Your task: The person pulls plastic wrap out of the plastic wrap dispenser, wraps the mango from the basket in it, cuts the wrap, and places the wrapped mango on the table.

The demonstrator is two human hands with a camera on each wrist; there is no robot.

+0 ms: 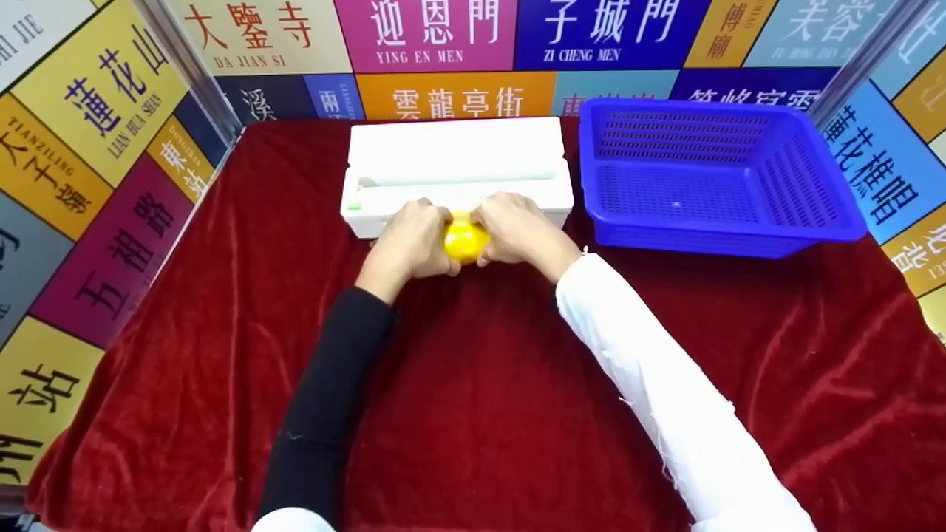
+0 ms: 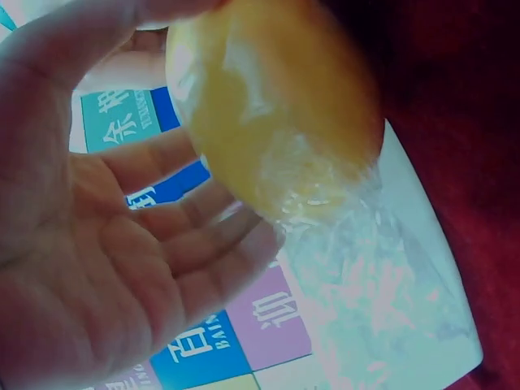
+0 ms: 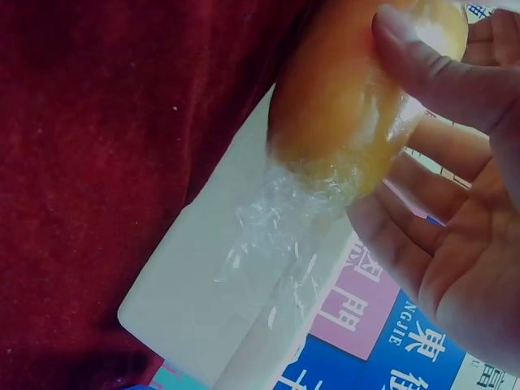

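Between both hands is a smooth, rounded yellow fruit (image 1: 466,238), held in front of a white cling film dispenser (image 1: 457,151). Clear cling film (image 3: 280,236) covers the fruit and trails off it in a crumpled, gathered tail toward the dispenser. My left hand (image 1: 415,238) grips the fruit's left side, and the left wrist view shows its fingertips at the fruit (image 2: 276,106). On the other side my right hand (image 1: 517,227) holds it, the thumb (image 3: 414,53) lying across the film-covered surface. The fruit's underside is hidden in the head view.
A blue perforated plastic basket (image 1: 724,229) stands right of the dispenser. Dark red velvet cloth (image 1: 473,414) covers the table. Panels with large printed characters (image 1: 451,37) enclose the back and sides.
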